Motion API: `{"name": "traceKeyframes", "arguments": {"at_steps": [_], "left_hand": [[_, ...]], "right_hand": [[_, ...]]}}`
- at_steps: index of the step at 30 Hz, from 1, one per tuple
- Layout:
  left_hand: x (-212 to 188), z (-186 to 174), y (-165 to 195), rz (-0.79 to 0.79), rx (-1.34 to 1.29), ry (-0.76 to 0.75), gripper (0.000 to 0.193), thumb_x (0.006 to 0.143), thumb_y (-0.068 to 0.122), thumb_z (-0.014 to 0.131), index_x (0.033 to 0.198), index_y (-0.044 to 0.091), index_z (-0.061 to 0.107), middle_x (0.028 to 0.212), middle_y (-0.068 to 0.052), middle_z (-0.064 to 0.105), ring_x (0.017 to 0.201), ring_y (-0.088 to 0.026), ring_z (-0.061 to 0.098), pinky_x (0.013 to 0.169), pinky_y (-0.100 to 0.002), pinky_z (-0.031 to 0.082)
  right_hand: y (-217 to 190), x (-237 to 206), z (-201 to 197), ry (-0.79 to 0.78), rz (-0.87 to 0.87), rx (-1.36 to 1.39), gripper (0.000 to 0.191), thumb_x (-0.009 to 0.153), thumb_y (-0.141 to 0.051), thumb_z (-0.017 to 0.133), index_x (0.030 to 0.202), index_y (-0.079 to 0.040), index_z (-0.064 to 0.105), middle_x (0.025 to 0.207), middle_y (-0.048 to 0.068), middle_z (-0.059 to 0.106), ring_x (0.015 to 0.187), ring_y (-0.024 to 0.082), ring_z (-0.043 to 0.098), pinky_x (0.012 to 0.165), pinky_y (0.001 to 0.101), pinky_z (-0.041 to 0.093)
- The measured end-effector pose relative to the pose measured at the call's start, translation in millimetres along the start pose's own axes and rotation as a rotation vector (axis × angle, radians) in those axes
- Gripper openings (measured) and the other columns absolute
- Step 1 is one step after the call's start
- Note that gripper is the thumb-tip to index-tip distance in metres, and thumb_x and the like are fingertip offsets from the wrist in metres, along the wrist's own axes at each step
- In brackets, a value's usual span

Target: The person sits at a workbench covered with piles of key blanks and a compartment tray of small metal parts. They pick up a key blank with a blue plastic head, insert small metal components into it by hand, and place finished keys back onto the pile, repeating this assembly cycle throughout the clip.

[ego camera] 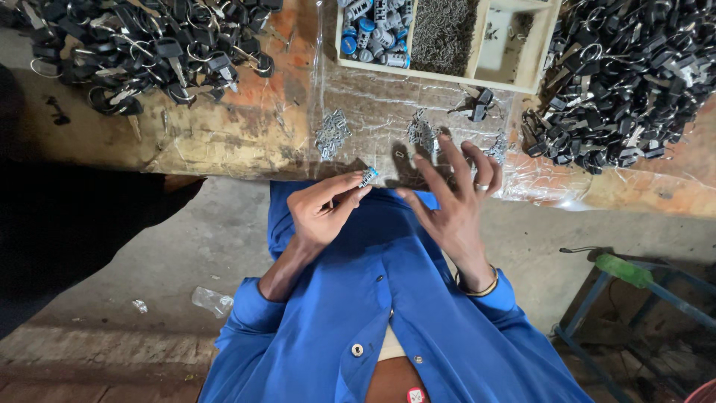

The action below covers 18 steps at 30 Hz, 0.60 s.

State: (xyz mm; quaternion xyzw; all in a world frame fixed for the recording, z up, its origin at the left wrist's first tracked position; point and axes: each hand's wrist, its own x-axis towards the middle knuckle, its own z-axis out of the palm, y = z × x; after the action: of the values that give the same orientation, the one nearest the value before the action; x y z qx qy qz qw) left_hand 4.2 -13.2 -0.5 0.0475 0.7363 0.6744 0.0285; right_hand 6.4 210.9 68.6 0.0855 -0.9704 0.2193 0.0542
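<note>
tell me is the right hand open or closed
Open: the right hand has its fingers spread apart and holds nothing, beside the left hand.

A crumpled clear plastic wrapper [212,300] lies on the floor at eight o'clock; a small red-and-white tag [415,395] sits at six.
</note>
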Motion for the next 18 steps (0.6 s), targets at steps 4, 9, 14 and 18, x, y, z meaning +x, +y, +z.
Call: {"name": "traceKeyframes", "arguments": {"at_steps": [4, 9, 14, 18], "left_hand": [[0, 3, -1, 0.014, 0.012, -0.008, 0.025, 0.087, -0.008, 0.080, 0.111, -0.003, 0.074, 0.111, -0.015, 0.078, 0.081, -0.011, 0.076, 0.065, -0.023, 0.059], [1, 8, 2, 0.017, 0.019, -0.010, 0.024, 0.087, -0.006, 0.083, 0.110, -0.002, 0.075, 0.109, -0.014, 0.079, 0.080, -0.011, 0.075, 0.065, -0.023, 0.059], [4, 11, 5, 0.039, 0.034, -0.003, 0.024, 0.086, -0.004, 0.084, 0.109, -0.002, 0.075, 0.109, -0.014, 0.078, 0.084, -0.012, 0.076, 0.068, -0.024, 0.060], [5, 12, 8, 0.047, 0.061, 0.007, 0.024, 0.087, -0.002, 0.084, 0.109, 0.000, 0.075, 0.110, -0.014, 0.078, 0.091, -0.016, 0.078, 0.073, -0.026, 0.062]], "right_hand": [[2, -9, 2, 0.035, -0.052, -0.019, 0.038, 0.085, -0.028, 0.089, 0.119, -0.021, 0.073, 0.139, 0.004, 0.059, 0.135, 0.034, 0.045, 0.114, 0.0544, 0.024], [12, -17, 9, 0.029, -0.110, 0.066, 0.026, 0.089, -0.010, 0.088, 0.110, -0.015, 0.073, 0.112, -0.003, 0.069, 0.104, 0.021, 0.059, 0.100, 0.0444, 0.032], [10, -13, 12, 0.100, -0.046, 0.230, 0.023, 0.088, -0.004, 0.085, 0.108, -0.008, 0.076, 0.103, 0.002, 0.072, 0.092, 0.018, 0.065, 0.094, 0.0370, 0.038], [-2, -7, 17, 0.081, 0.053, 0.463, 0.017, 0.092, 0.001, 0.078, 0.106, -0.008, 0.073, 0.110, 0.005, 0.075, 0.101, 0.019, 0.069, 0.099, 0.0337, 0.042]]}}
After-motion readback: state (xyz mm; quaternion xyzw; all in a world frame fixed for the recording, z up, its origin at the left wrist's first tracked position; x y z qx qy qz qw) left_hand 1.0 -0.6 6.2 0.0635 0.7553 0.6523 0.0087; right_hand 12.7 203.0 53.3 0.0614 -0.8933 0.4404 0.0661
